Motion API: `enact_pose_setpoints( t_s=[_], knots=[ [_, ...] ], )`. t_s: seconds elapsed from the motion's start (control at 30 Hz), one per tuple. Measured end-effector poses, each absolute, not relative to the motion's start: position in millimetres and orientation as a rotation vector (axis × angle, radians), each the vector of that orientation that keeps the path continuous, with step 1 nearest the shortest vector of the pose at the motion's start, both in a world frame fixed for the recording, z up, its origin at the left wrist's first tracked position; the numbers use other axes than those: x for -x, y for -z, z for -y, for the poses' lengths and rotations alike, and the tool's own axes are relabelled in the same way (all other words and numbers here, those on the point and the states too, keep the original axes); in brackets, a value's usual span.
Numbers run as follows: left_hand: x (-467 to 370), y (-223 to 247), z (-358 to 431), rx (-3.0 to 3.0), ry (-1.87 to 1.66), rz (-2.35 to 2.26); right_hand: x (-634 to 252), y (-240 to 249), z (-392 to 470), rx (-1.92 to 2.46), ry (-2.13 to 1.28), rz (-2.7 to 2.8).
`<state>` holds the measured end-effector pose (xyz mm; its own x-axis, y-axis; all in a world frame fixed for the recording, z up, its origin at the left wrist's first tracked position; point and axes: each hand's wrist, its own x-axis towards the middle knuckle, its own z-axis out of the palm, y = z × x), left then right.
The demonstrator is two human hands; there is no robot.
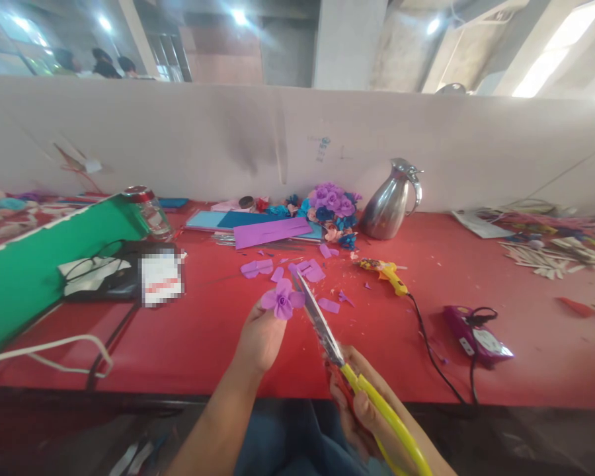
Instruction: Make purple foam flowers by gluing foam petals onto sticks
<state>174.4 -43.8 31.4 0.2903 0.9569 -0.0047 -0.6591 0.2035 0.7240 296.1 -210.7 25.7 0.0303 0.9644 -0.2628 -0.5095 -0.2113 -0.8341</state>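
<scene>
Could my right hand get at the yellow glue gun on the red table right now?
Probably not yet: the right hand is full, gripping the yellow-handled scissors. The path to the yellow glue gun itself looks free, only small purple scraps lying between.

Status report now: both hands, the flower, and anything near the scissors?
Left hand holds purple paper flower. Right hand grips yellow-handled scissors, blades at the flower's right edge. Purple scraps and glue gun lie beyond on red table.

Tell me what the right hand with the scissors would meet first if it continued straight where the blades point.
Probably the purple paper flower in the left hand; the scissors tips look right beside it, though depth is unclear.
</scene>
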Motion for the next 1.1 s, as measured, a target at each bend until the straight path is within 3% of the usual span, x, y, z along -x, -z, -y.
enact_pose_setpoints(
  t_s=[0.7,0.83,1.0,1.1],
  knots=[
    [-173,-34,40,-0.668,-1.225,-0.504,-313,-15,213,1.130,-1.463,0.603],
    [-172,-24,29,-0.731,-1.173,-0.545,-349,-16,177,1.446,-1.063,0.954],
    [-169,-13,2,-0.888,-1.107,-0.592,-390,-13,120,2.203,-0.401,1.396],
    [-167,-15,-15,-0.984,-1.092,-0.575,-401,-11,99,2.420,-0.272,1.485]
  ],
)
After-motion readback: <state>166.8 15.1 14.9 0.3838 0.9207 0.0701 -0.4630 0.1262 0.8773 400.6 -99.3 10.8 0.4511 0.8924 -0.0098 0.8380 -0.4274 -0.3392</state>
